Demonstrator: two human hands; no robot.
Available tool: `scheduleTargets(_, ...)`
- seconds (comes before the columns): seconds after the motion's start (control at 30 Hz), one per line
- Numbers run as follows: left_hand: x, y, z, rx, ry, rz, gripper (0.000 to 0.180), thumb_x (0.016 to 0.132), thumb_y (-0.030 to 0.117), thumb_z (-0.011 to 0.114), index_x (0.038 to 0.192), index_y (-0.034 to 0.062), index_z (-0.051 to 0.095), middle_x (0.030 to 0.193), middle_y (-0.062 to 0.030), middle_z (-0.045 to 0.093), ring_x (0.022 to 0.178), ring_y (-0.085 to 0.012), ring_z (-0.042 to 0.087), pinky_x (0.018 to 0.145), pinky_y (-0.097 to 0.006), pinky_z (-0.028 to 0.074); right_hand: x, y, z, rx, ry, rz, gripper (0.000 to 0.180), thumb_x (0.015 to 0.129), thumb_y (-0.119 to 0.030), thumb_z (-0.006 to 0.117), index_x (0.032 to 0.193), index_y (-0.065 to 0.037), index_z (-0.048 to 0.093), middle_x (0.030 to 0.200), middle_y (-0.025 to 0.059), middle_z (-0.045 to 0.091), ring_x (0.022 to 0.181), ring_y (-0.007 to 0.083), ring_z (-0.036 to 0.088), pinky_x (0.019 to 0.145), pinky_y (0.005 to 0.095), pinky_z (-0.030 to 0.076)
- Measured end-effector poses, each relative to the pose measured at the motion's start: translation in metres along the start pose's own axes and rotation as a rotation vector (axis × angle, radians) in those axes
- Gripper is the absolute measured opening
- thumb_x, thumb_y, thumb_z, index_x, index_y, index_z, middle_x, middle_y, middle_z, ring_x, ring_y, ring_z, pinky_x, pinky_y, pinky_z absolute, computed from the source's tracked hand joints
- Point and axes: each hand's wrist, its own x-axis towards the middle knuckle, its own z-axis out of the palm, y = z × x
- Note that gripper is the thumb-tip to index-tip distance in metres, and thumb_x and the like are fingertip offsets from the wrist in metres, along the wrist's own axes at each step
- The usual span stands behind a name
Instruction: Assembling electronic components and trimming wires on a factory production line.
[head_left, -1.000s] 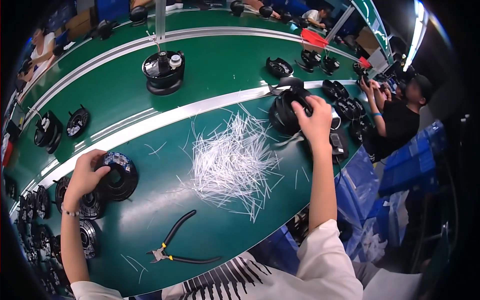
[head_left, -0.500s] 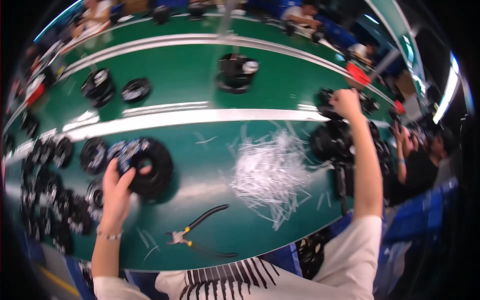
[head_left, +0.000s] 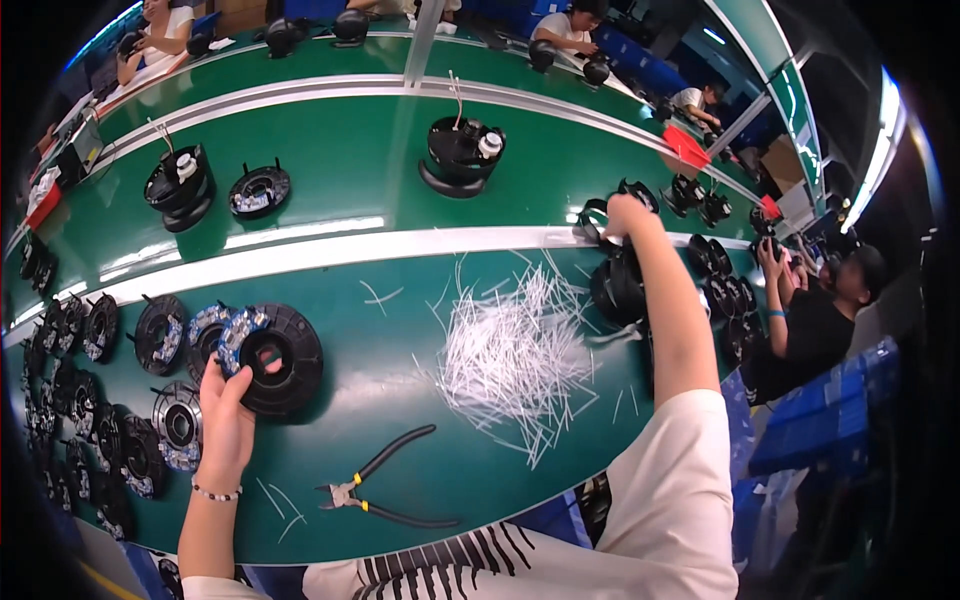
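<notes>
Item: bench station, green worktop with a pale strip running across it.

Step in hand, as we judge it: we are picking up parts on both sides at once. Our left hand is partly closed, fingers and thumb pinching the near rim of a flat black plastic ring with a round centre hole, which lies on the worktop just beside a row of similar black discs carrying blue-white inserts. Our right hand reaches to the far right edge; it rests on a black rounded motor-like housing, but we cannot tell how far its fingers are closed.

Next move, in our judgement: it calls for a firmer grip on the ring's thin edge so it lifts level.

Materials and shapes:
- Loose heap of thin white plastic strips, springy, lying between the two hands.
- Black-handled pliers with yellow trim, metal jaws, near the front edge.
- Black cylindrical assembly with a white cap, upright, well apart at the back.
</notes>
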Motion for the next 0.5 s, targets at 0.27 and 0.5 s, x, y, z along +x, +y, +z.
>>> scheduleTargets(0.27, -0.001, -0.004, 0.013, -0.003, -0.085, 0.086, 0.049, 0.076, -0.005, 0.053, 0.12, 0.0009, 0.034, 0.109, -0.0138, 0.052, 0.101, -0.0218, 0.054, 0.091, -0.036, 0.041, 0.01, -0.011, 0.017, -0.187, -0.051, 0.018, 0.027, 0.068, -0.011, 0.054, 0.092, -0.001, 0.062, 0.102, 0.0182, 0.059, 0.095, 0.0293, 0.058, 0.08, 0.0375, 0.048)
scheduleTargets(0.5, -0.006, -0.013, 0.007, 0.014, -0.126, 0.168, 0.058, 0.078, -0.006, 0.054, 0.128, 0.0023, 0.025, 0.119, -0.0095, 0.045, 0.11, -0.0177, 0.046, 0.094, -0.032, 0.038, -0.151, -0.194, -0.076, 0.609, 0.405, -0.7, 0.014, 0.061, -0.01, 0.057, 0.054, 0.001, 0.051, 0.05, 0.0171, 0.051, 0.044, 0.031, 0.052, 0.047, 0.0386, 0.044)
